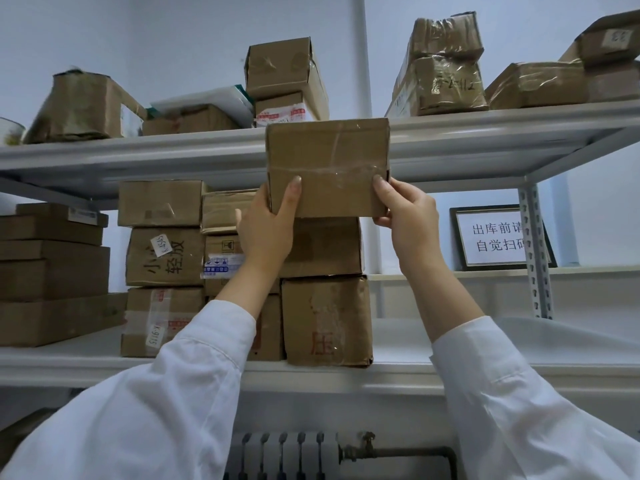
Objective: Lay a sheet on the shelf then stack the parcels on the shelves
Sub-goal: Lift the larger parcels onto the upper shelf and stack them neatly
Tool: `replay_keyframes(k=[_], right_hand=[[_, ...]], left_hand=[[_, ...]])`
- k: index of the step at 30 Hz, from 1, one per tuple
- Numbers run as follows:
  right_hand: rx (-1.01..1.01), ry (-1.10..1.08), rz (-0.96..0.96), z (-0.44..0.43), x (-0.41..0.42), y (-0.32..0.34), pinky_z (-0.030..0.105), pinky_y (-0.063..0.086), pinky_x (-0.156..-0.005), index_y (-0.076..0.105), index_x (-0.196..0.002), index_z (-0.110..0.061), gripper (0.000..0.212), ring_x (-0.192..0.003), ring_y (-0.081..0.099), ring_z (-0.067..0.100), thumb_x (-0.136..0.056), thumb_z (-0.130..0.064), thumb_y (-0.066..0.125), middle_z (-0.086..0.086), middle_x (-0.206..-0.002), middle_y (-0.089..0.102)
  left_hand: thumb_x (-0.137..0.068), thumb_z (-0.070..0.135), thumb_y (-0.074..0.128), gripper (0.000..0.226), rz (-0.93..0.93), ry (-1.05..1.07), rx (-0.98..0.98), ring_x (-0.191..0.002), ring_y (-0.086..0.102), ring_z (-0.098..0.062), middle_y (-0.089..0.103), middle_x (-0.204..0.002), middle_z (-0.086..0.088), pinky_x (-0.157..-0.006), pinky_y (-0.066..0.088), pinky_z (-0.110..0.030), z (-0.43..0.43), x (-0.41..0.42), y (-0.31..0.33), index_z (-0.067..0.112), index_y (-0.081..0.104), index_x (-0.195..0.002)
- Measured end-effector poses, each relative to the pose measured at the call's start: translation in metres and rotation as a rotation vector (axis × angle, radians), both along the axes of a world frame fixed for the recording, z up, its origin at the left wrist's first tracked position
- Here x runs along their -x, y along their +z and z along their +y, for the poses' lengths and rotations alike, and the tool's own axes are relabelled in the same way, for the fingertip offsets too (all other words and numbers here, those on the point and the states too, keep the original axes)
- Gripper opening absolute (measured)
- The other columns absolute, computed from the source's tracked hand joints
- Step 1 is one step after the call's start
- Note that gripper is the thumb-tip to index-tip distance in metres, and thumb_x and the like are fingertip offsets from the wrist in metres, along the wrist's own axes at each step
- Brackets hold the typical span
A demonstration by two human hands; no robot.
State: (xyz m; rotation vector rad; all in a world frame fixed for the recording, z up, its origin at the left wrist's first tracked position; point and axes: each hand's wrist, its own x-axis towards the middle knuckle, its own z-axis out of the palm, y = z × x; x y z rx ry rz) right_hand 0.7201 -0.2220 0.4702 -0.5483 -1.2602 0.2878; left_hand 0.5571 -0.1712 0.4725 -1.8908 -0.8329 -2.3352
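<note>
A brown taped cardboard parcel (327, 164) is held up in front of the upper shelf's edge (173, 147). My left hand (268, 226) grips its lower left corner and my right hand (405, 220) grips its lower right corner. Directly below it two cardboard parcels (325, 306) are stacked on the middle shelf (450, 344), which carries a white sheet. More stacked parcels (164, 258) fill the middle shelf to the left.
The upper shelf holds several parcels (287, 74), with a gap near its centre right. A framed sign (498, 237) leans behind the perforated upright (535, 251) at the right. A radiator (287, 455) sits below the shelves.
</note>
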Motion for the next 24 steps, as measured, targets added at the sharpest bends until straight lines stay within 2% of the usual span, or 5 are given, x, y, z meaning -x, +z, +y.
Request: replay_keyframes(k=[5,10,13,18,24], right_hand=[[-0.026,-0.048,0.003,0.004,0.001,0.001,0.02,0.055,-0.074,0.065,-0.115,-0.008,0.033,-0.078,0.06,0.004,-0.093,-0.032,0.057,-0.012,-0.084,0.063],[0.046,-0.008,0.027,0.014,0.005,0.014,0.036,0.05,-0.095,0.057,-0.129,-0.01,0.062,-0.097,0.057,0.016,-0.083,-0.052,0.056,0.002,-0.116,0.065],[0.138,0.073,0.018,0.03,0.007,0.014,0.024,0.042,-0.08,0.048,-0.134,-0.011,0.047,-0.096,0.052,0.011,-0.095,-0.038,0.048,-0.006,-0.109,0.058],[0.219,0.109,-0.055,0.044,0.008,0.01,0.025,0.035,-0.078,0.04,-0.141,-0.026,0.044,-0.094,0.046,0.004,-0.1,-0.042,0.038,-0.014,-0.111,0.047],[0.325,0.11,-0.061,0.063,0.007,0.011,0.032,0.03,-0.088,0.035,-0.146,-0.027,0.055,-0.133,0.039,0.018,-0.096,-0.05,0.04,-0.008,-0.146,0.042]], left_hand=[[-0.066,0.089,0.034,0.054,-0.013,-0.019,0.056,-0.103,0.061,-0.019,0.067,-0.102,0.008,-0.102,0.041,-0.05,0.005,0.003,-0.005,0.044,0.056,-0.086],[-0.075,0.08,0.039,0.068,-0.006,-0.015,0.247,-0.106,0.059,-0.024,0.065,-0.108,0.001,-0.096,0.046,-0.042,-0.002,-0.002,0.015,0.022,0.06,-0.103],[-0.07,0.085,0.04,0.097,-0.004,-0.024,0.411,-0.126,0.046,-0.03,0.051,-0.136,-0.005,-0.104,0.038,-0.044,0.0,-0.005,0.023,0.014,0.044,-0.136],[-0.089,0.067,0.024,0.079,0.007,0.116,0.395,-0.132,0.04,-0.032,0.04,-0.146,-0.011,-0.099,0.038,-0.044,0.014,-0.005,0.023,0.012,0.029,-0.145],[-0.097,0.056,0.022,0.065,-0.083,0.028,0.504,-0.131,0.039,-0.03,0.042,-0.143,-0.012,-0.105,0.032,-0.041,0.03,-0.004,0.005,0.01,0.043,-0.137]])
